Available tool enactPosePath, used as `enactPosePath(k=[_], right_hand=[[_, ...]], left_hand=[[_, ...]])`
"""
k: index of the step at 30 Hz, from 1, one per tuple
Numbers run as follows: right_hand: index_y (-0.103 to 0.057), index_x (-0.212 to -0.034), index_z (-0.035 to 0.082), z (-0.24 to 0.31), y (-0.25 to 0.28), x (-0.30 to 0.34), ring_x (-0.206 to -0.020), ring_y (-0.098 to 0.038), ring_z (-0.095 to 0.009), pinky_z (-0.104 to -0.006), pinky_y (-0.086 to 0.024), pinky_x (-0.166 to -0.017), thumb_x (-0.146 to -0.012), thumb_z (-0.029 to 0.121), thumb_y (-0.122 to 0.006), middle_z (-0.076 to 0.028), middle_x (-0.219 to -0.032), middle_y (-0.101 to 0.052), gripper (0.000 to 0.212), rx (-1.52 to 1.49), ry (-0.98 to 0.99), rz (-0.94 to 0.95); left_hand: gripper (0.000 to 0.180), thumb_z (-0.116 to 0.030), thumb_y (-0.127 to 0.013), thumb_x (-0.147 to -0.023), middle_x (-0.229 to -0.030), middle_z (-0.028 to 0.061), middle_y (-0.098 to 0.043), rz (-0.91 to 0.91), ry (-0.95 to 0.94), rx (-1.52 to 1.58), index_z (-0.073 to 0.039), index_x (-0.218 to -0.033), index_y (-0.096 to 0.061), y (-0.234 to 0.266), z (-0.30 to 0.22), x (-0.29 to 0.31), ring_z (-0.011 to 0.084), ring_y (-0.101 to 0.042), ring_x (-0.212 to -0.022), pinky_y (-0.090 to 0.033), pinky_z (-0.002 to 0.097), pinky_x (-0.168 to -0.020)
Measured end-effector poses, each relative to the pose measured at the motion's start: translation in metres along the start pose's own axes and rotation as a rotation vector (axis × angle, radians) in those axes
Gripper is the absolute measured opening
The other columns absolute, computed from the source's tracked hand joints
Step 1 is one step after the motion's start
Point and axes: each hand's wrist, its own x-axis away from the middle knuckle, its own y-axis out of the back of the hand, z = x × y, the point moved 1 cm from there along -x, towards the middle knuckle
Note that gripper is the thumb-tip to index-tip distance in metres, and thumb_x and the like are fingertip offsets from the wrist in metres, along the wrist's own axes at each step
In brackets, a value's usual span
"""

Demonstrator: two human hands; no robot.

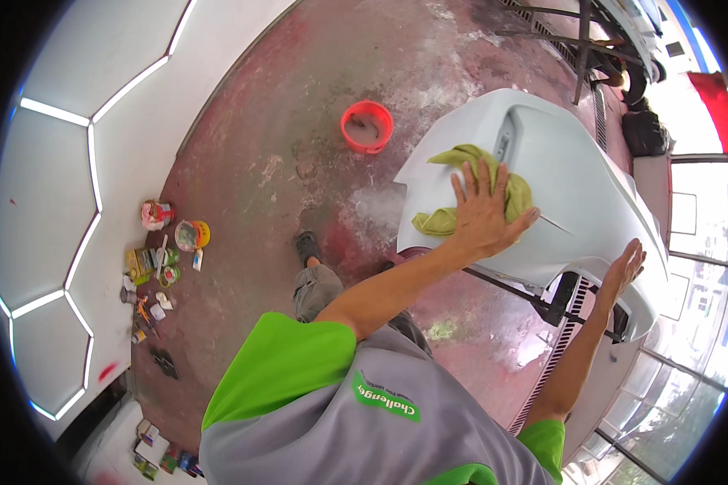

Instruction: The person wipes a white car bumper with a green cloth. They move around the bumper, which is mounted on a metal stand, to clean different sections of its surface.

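A light grey car bumper (542, 162) rests on a dark metal stand (534, 303) in front of me, to the right. My left hand (487, 212) lies flat with spread fingers on a crumpled olive-green cloth (516, 190), pressing it against the bumper's surface. The cloth bunches out on both sides of the hand. Over by the bumper's near right edge, my right hand (623, 271) is stretched out with straight fingers, at or against the panel; firm contact cannot be made out. Nothing shows in it.
A red bucket (366, 127) of cloudy water stands on the stained floor, left of the bumper. Cans, a yellow-rimmed tub (192, 235) and small tools line the white wall. Floor grating (570, 319) runs under the stand. Someone's arm (615, 78) shows at the far right.
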Motion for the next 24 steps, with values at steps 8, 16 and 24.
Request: enactPosePath(k=[8,16,24], right_hand=[[-0.027,-0.163,0.013,0.039,-0.051,-0.033,-0.159,0.000,-0.035,-0.0459,-0.001,-0.128,-0.100,0.075,-0.010,-0.012,-0.171,-0.018,0.090,0.246,-0.220,-0.017],[-0.028,-0.162,0.005,-0.017,-0.046,-0.061,-0.153,-0.027,-0.034,-0.0443,-0.021,-0.125,-0.100,0.075,-0.033,-0.020,-0.165,-0.028,0.093,-0.045,-0.314,0.051],[-0.013,-0.165,0.008,0.003,-0.037,-0.054,-0.157,-0.018,-0.029,-0.0435,-0.022,-0.126,-0.107,0.061,-0.033,-0.013,-0.172,-0.011,0.081,-0.112,-0.337,0.131]], left_hand=[[0.085,-0.055,-0.053,-0.095,-0.163,0.0248,-0.030,0.032,0.050,0.357,-0.006,-0.161,-0.030,0.000,0.072,-0.024,0.0432,-0.019,-0.155,-0.013,0.0575,-0.125],[0.085,-0.062,-0.041,-0.098,-0.166,0.0242,-0.026,0.262,0.473,0.905,-0.012,-0.165,-0.020,-0.058,0.219,-0.045,0.0373,-0.015,-0.157,-0.006,0.0473,-0.128],[0.093,-0.071,-0.039,-0.094,-0.167,0.0231,-0.026,0.321,0.905,1.084,-0.008,-0.162,-0.029,-0.237,0.386,-0.108,0.0369,-0.015,-0.157,-0.005,0.0449,-0.127]])
